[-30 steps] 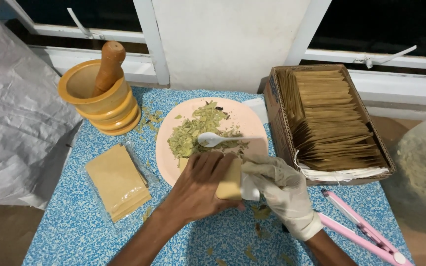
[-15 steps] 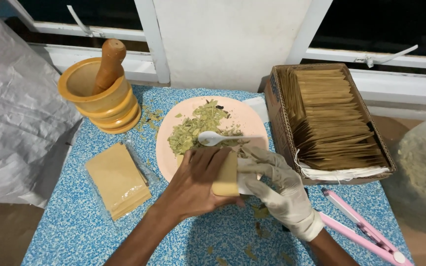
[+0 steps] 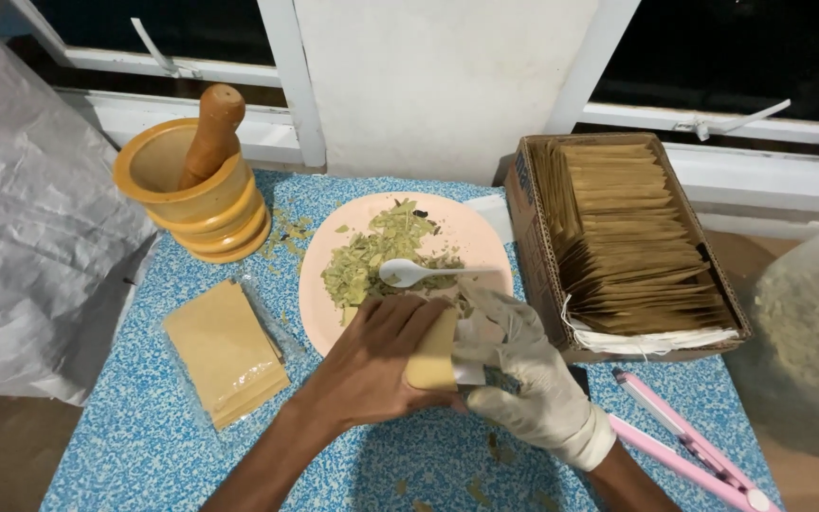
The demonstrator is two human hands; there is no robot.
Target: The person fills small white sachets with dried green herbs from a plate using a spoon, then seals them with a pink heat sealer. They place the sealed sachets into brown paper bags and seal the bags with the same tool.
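While hands [image 3: 381, 365] [image 3: 523, 379] pinch pouch [image 3: 433, 356], plate [image 3: 485, 237] adjacent

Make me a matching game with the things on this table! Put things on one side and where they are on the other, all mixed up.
Things:
1. white spoon
2. wooden pestle
3. brown sachets
4. pink sealer

Places:
A. packed in the cardboard box
B. standing in the yellow mortar
C. near the table's right front corner
D. on the pink plate of crushed leaves

Pairs: 1-D, 2-B, 3-A, 4-C
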